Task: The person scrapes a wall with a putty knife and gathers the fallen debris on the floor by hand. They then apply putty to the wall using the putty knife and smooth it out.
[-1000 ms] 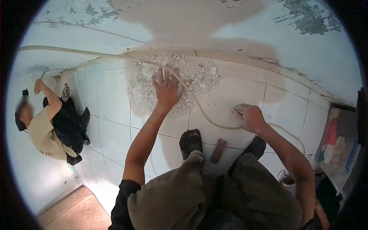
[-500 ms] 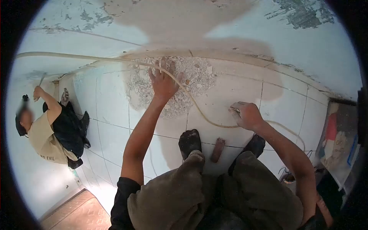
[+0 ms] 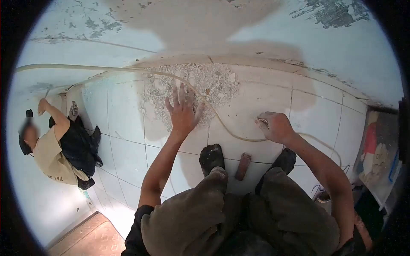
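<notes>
I am crouched on a white tiled floor (image 3: 124,115). My left hand (image 3: 183,112) is spread flat, fingers apart, on the near edge of a pile of whitish debris chips (image 3: 200,85) by the wall. A thin pale hose (image 3: 230,132) runs across the pile and along the floor. My right hand (image 3: 275,126) is closed around a small flat tool that mostly hides in the fist, resting on the tile beside the hose. A short brown object (image 3: 242,166) lies between my two feet.
Another person (image 3: 60,145) in a beige shirt squats at the far left, one arm raised with a tool against the wall. The peeling pale wall (image 3: 256,38) rises behind the pile. A colourful sack (image 3: 378,158) lies at right, a patterned mat (image 3: 89,237) at bottom left.
My left hand has drawn back toward me from the middle of the debris pile to its near edge. The right hand stays put on the tile.
</notes>
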